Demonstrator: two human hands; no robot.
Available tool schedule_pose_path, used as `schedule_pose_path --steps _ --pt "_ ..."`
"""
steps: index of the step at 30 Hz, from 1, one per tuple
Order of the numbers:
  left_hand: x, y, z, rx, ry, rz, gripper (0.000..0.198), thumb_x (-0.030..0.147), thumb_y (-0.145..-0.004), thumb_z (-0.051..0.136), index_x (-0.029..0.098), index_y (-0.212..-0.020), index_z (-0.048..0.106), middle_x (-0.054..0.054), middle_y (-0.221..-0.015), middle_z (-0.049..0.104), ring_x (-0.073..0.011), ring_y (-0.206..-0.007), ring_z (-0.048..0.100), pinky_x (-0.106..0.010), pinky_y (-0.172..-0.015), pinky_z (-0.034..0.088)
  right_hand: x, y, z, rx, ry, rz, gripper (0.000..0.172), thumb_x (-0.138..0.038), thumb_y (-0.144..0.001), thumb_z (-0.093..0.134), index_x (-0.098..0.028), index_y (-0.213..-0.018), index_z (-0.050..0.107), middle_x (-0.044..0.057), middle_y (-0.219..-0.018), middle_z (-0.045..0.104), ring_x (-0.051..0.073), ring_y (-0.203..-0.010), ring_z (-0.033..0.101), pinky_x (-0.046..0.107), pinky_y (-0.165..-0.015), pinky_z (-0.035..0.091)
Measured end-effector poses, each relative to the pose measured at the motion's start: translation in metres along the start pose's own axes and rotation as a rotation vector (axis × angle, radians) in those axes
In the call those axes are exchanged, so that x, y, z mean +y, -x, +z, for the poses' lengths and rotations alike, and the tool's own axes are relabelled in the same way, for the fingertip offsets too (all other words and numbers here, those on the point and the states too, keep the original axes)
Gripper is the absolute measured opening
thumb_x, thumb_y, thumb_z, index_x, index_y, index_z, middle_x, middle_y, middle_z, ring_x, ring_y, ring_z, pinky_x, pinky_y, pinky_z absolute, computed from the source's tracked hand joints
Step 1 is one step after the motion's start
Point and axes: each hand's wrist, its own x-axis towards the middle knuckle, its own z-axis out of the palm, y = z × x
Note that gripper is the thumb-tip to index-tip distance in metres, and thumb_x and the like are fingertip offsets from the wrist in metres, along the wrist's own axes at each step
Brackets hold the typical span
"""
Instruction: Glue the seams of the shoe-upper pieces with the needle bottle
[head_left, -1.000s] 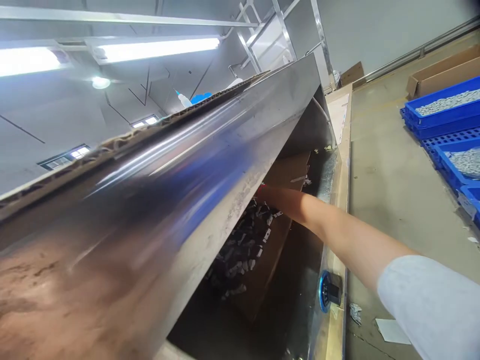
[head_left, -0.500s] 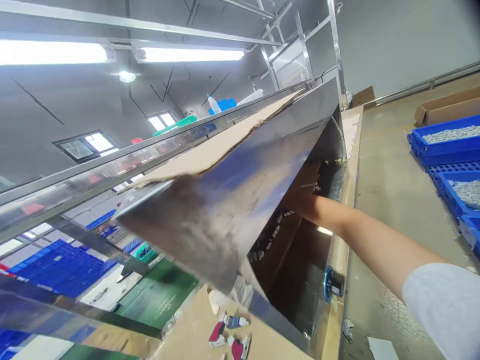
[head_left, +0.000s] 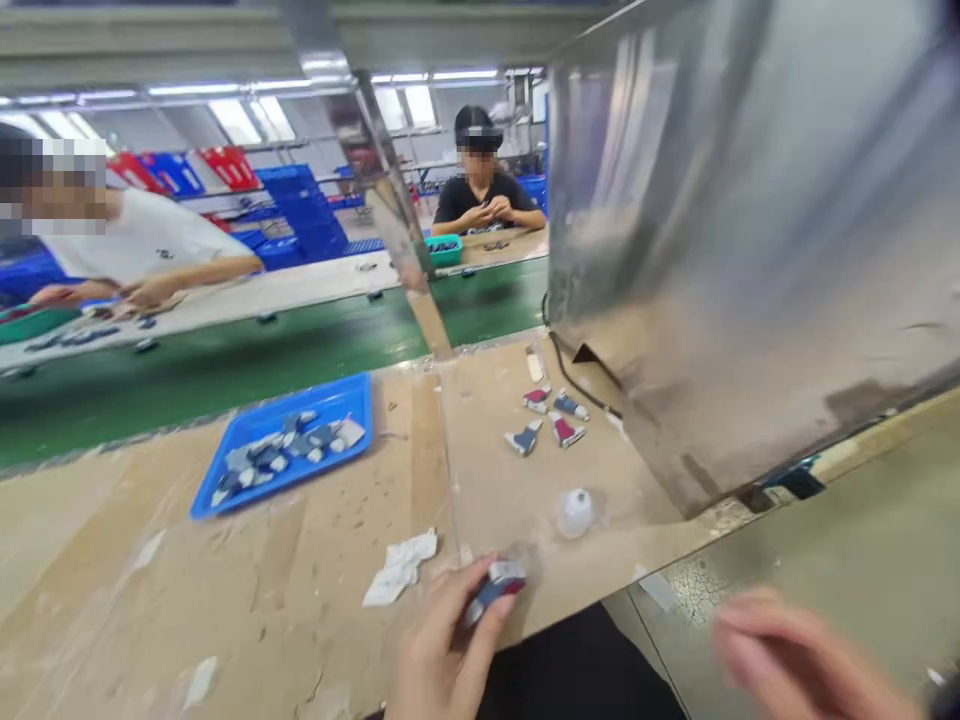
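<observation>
My left hand point(head_left: 442, 640) pinches a small blue-grey, red and white shoe-shaped piece point(head_left: 495, 592) between thumb and fingers, low over the cardboard-covered table edge. Off to the right, above the floor, my right hand point(head_left: 795, 650) is smeared by motion, so its fingers do not show clearly. A round whitish translucent object point(head_left: 577, 512) sits on the table beyond my left hand. Farther back lie several similar pieces, among them a red one point(head_left: 566, 430) and a blue-grey one point(head_left: 523, 438). Crumpled white paper point(head_left: 402, 566) lies left of the held piece.
A blue tray point(head_left: 358, 400) with several blue-grey pieces stands on the left of the table. A large sheet-metal housing point(head_left: 750, 250) rises on the right. Behind runs a green conveyor belt point(head_left: 330, 340), with one person point(head_left: 150, 235) and another person point(head_left: 487, 200) working across it.
The view has swung from the metal housing to the table. An arm reached inside the housing before; now both hands are in front, the left one holding a shoe-shaped piece.
</observation>
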Motion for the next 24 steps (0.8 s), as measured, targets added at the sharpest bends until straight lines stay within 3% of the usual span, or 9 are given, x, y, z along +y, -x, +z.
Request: schedule_pose_path --steps 2,3,6,8,10,13,17,20,24 --pt "-0.002 -0.002 0.0 -0.065 0.002 0.048 0.017 0.032 -0.094 0.064 0.024 -0.107 0.071 -0.006 -0.095 0.074 -0.0204 -0.086 0.07 -0.029 -0.072 0.059 0.007 0.03 0.03 -0.232 0.0 0.03 0.007 -0.03 -0.088 0.069 -0.028 -0.094 0.07 0.003 -0.082 0.07 0.02 -0.07 0.067 0.031 -0.062 0.055" --pt "-0.001 -0.003 0.001 -0.086 -0.006 0.067 0.014 0.029 -0.095 0.063 0.023 -0.106 0.07 -0.006 -0.095 0.073 -0.0207 -0.088 0.068 -0.03 -0.074 0.059 0.009 0.034 0.045 -0.245 0.043 0.106 0.012 -0.033 -0.09 0.068 -0.026 -0.098 0.068 0.005 -0.087 0.07 0.021 -0.075 0.067 0.032 -0.066 0.055" --pt "0.001 -0.004 0.006 -0.085 -0.035 0.116 0.013 0.022 -0.097 0.059 0.023 -0.105 0.068 -0.006 -0.096 0.071 -0.0222 -0.093 0.064 -0.034 -0.079 0.056 0.012 0.019 0.08 -0.275 0.127 0.285 0.051 -0.05 -0.088 0.067 -0.022 -0.129 0.054 0.011 -0.114 0.064 0.026 -0.098 0.062 0.044 -0.086 0.055" --pt "0.001 -0.002 0.01 -0.04 -0.04 0.144 0.014 0.019 -0.097 0.058 0.022 -0.107 0.067 -0.006 -0.095 0.07 -0.0222 -0.092 0.063 -0.035 -0.079 0.055 0.011 0.001 0.093 -0.324 0.116 0.275 0.075 -0.055 -0.084 0.07 -0.022 -0.144 0.04 0.015 -0.135 0.056 0.031 -0.116 0.057 0.052 -0.1 0.048" --pt "0.0 -0.001 0.015 0.02 -0.043 0.165 0.013 0.019 -0.097 0.058 0.021 -0.107 0.066 -0.006 -0.092 0.07 -0.0218 -0.088 0.064 -0.035 -0.077 0.054 0.008 -0.013 0.1 -0.383 0.091 0.237 0.084 -0.055 -0.082 0.073 -0.024 -0.149 0.033 0.015 -0.145 0.05 0.032 -0.128 0.052 0.055 -0.108 0.041" --pt "-0.001 -0.002 0.019 0.094 -0.098 0.163 0.011 0.023 -0.098 0.058 0.02 -0.106 0.064 -0.005 -0.094 0.071 -0.0222 -0.089 0.066 -0.036 -0.077 0.053 0.007 -0.022 0.105 -0.52 0.091 0.225 0.067 -0.051 -0.087 0.069 -0.024 -0.142 0.042 0.013 -0.14 0.057 0.031 -0.128 0.055 0.053 -0.109 0.041" --pt "0.001 -0.005 0.021 0.104 -0.125 0.19 0.009 0.02 -0.099 0.057 0.019 -0.103 0.064 -0.005 -0.098 0.073 -0.0215 -0.097 0.068 -0.035 -0.085 0.055 0.011 -0.023 0.106 -0.632 0.096 0.23 0.041 -0.046 -0.093 0.064 -0.022 -0.125 0.056 0.012 -0.13 0.065 0.03 -0.126 0.057 0.051 -0.108 0.042" --pt "0.001 -0.004 0.023 0.122 -0.104 0.2 0.008 0.015 -0.097 0.06 0.017 -0.101 0.066 -0.005 -0.098 0.074 -0.0192 -0.096 0.069 -0.032 -0.087 0.055 0.012 -0.018 0.102 -0.607 0.023 0.324 0.045 -0.041 -0.091 0.069 -0.026 -0.13 0.051 0.011 -0.128 0.066 0.029 -0.122 0.06 0.048 -0.103 0.046" --pt "-0.001 0.007 0.024 0.141 -0.103 0.243 0.015 0.007 -0.092 0.065 0.014 -0.104 0.069 -0.01 -0.108 0.075 -0.0218 -0.103 0.07 -0.034 -0.09 0.055 0.011 -0.008 0.095 -0.468 -0.32 0.448 0.044 -0.035 -0.092 0.069 -0.034 -0.124 0.039 0.002 -0.101 0.071 0.02 -0.085 0.068 0.035 -0.073 0.054"
